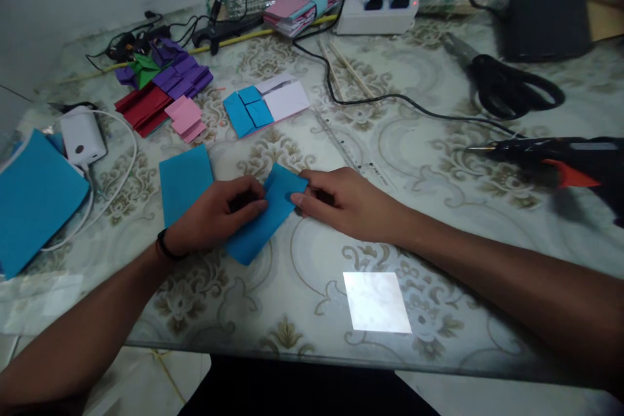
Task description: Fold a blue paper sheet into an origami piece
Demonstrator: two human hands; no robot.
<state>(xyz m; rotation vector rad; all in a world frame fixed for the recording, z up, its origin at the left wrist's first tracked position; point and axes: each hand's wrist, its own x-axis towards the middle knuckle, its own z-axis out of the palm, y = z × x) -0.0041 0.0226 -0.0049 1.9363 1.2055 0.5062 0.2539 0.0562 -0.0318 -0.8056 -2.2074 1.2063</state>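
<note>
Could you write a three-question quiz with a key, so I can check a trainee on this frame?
1. What colour is the paper between the left hand and right hand? A) red B) blue C) pink
2. True or false: the scissors lie farther from the person than the glue gun.
3. Fill in: a dark band circles the ____ wrist.

Key: 1. B; 2. true; 3. left.

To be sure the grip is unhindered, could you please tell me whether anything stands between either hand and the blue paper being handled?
Nothing visible does: the left hand rests its thumb on the blue paper, and the right hand pinches one end of it.
</note>
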